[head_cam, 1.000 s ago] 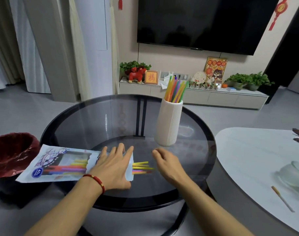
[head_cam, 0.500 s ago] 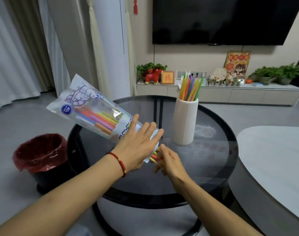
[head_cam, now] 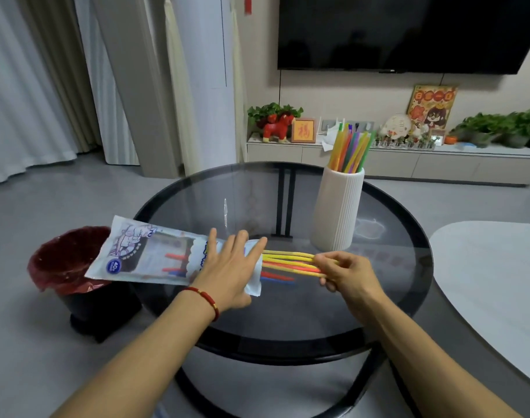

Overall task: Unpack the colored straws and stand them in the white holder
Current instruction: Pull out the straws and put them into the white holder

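Several yellow and orange straws (head_cam: 291,262) slide from the packet (head_cam: 155,254) — pinched by the right hand (head_cam: 346,274), just left of the white holder (head_cam: 337,211). Left hand (head_cam: 230,270), fingers straight, steadies the packet's mouth — a level pull should keep them bunched.

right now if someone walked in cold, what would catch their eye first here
Most likely the bright bundle of straws at the centre of the round glass table: the right hand pinches their ends as they stick out of the straw bag, which the left hand holds with straight fingers. Next, the white holder at the table's far right, already holding upright colored straws, and the red-lined bin on the floor at left.
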`<control>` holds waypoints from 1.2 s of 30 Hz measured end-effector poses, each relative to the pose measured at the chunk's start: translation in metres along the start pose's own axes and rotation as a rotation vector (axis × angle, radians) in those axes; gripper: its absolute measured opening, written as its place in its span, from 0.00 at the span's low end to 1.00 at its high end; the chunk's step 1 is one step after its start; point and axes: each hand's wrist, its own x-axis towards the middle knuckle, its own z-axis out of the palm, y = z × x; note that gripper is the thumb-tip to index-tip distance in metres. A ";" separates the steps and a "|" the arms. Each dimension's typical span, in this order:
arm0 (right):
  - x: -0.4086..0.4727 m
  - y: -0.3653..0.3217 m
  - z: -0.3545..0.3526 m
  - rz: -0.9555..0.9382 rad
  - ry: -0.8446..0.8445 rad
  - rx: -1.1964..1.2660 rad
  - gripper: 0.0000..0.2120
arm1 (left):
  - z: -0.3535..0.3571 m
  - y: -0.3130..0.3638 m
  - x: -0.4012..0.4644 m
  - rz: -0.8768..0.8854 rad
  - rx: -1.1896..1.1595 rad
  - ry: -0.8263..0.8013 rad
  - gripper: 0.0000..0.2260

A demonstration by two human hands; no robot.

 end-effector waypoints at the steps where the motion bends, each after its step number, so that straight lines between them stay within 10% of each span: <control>1: 0.002 0.000 -0.010 -0.014 -0.001 -0.020 0.07 | 0.004 -0.002 0.000 -0.017 -0.043 -0.007 0.51; 12: -0.037 -0.071 -0.070 -0.357 0.019 -0.280 0.13 | -0.007 0.026 0.014 0.104 -0.424 -0.009 0.41; 16: -0.047 -0.086 -0.069 -0.343 0.020 -0.105 0.16 | -0.009 0.048 0.018 0.142 -0.330 0.172 0.08; 22: -0.036 -0.074 -0.051 -0.106 -0.153 0.433 0.29 | -0.011 0.058 0.019 0.019 -0.478 0.273 0.05; 36: -0.011 -0.097 -0.025 -0.412 0.247 -0.511 0.16 | 0.024 0.042 0.009 0.104 -0.503 0.101 0.17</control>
